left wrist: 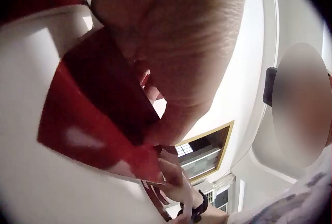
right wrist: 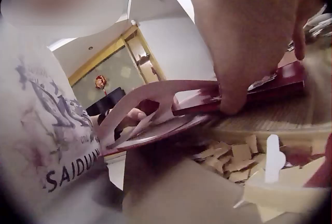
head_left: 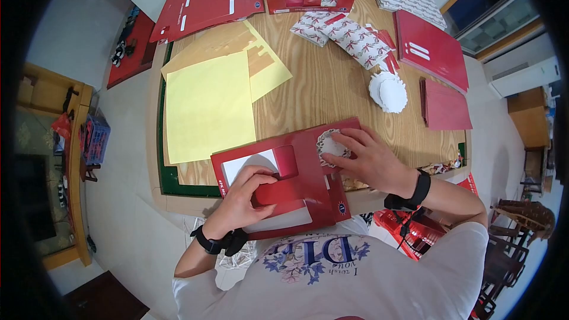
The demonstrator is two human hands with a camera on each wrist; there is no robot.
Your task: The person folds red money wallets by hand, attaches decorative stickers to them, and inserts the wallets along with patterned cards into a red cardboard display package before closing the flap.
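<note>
Pulling unevenly could crease the card (head_left: pixel 316 194) the left hand (head_left: pixel 242 197) pinches and shift the far-right doily (head_left: pixel 327 148) under the right hand (head_left: pixel 378 163), whose grip I cannot tell.

Your right hand (head_left: pixel 379 163) partly hides the round white lace-edged disc (head_left: pixel 329 145); your left hand (head_left: pixel 244 200) covers part of the glossy red windowed cardboard folder (head_left: pixel 311 175).

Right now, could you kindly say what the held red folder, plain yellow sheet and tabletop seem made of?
Red folder: probably glossy card, by its shine and crisp windows. Yellow sheet: matte paper or thin card, without glare. Tabletop: wood or laminate, showing grain.
</note>
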